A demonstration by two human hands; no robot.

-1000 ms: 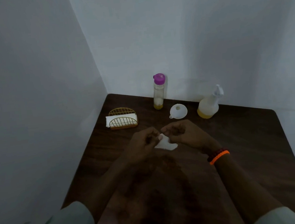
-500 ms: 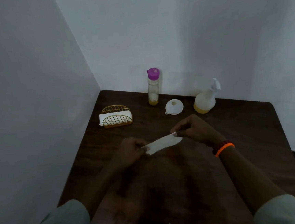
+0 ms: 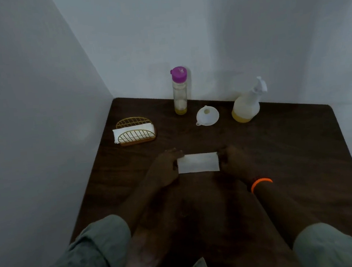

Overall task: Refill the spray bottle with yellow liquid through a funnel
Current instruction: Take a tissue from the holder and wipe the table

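Looking through the head camera, I see my left hand [image 3: 165, 168] and right hand [image 3: 235, 162] each pinching one short edge of a white napkin [image 3: 198, 163], spread flat on the dark desk [image 3: 289, 144]. Farther back stand the spray bottle [image 3: 247, 105] with a little yellow liquid, the white funnel [image 3: 207, 116] beside it, the purple-capped bottle [image 3: 179, 90] and a gold napkin holder [image 3: 135, 131].

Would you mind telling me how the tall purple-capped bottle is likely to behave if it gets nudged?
The purple-capped bottle is tall and narrow, so it probably tips easily. Only a thin yellow layer shows at its bottom, so it is likely light. If it falls, its round body may roll toward the funnel.
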